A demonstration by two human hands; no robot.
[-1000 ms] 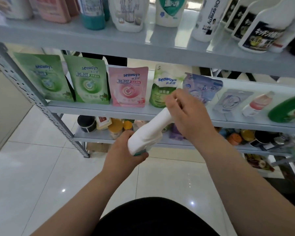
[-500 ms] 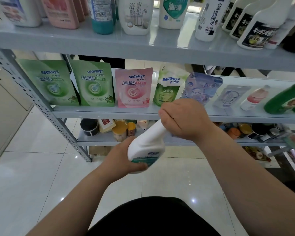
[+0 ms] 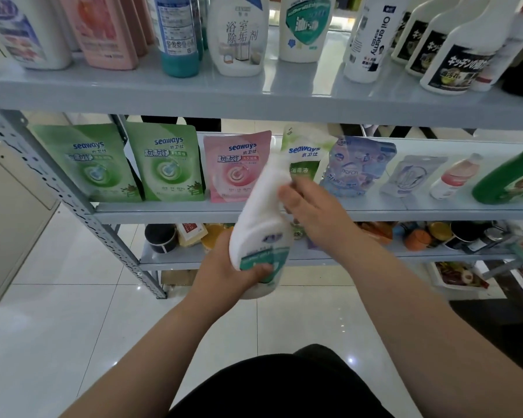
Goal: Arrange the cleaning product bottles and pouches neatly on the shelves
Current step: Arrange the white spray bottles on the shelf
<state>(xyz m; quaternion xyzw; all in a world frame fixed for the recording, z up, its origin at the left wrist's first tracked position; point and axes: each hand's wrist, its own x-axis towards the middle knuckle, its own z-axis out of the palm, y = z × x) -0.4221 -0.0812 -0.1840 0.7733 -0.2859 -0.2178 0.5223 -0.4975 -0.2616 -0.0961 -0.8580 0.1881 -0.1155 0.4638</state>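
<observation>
Since half second ago, bottle (image 3: 261, 224) turned more upright in front of me; my right hand (image 3: 314, 208) came off top, now at side of neck. My left hand (image 3: 224, 273) grips bottle base from below, fingers curled over green label. Right fingertips (image 3: 286, 191) touch neck; if they grip, cannot tell. Bottle is in air, near side of middle shelf (image 3: 163, 212), before pink pouch (image 3: 236, 167). Green pouches (image 3: 166, 164) stand left of pink one.
</observation>
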